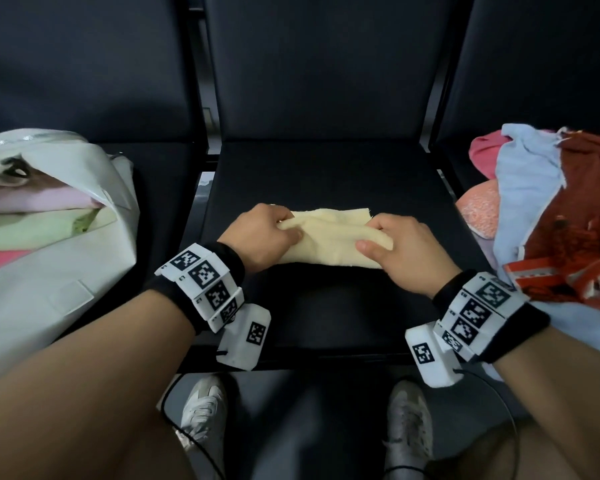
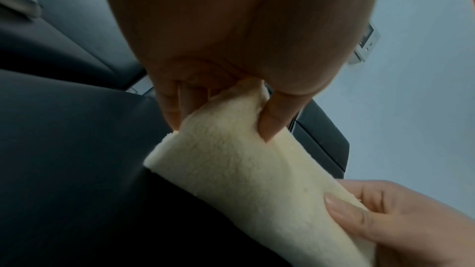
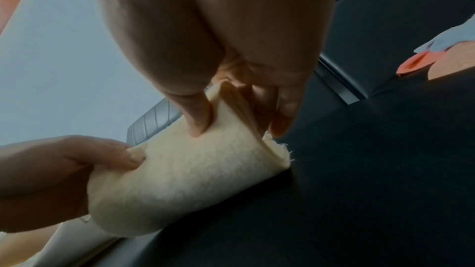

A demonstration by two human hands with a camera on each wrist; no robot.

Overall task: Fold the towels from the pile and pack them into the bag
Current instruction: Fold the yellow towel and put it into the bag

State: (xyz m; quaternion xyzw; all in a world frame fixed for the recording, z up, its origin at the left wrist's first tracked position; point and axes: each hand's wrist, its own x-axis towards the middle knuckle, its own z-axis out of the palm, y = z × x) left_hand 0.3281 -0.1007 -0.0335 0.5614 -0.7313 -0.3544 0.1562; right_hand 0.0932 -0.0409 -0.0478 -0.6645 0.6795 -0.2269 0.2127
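A pale yellow towel [image 1: 329, 237] lies folded into a narrow strip on the middle black seat [image 1: 326, 168]. My left hand [image 1: 267, 233] pinches its left end, thumb on top and fingers underneath, as the left wrist view shows on the towel [image 2: 244, 170]. My right hand [image 1: 395, 251] pinches the right end the same way, seen close on the towel [image 3: 195, 174]. A white bag [image 1: 49, 271] lies open on the left seat with folded pink and green towels [image 1: 32, 216] inside. The pile of loose towels [image 1: 551, 209], light blue, pink and rust red, sits on the right seat.
Black seat backs [image 1: 319, 64] rise behind the seats. Metal gaps separate the seats on either side. My shoes [image 1: 205, 407] and cables from the wrist units show on the floor below the seat's front edge.
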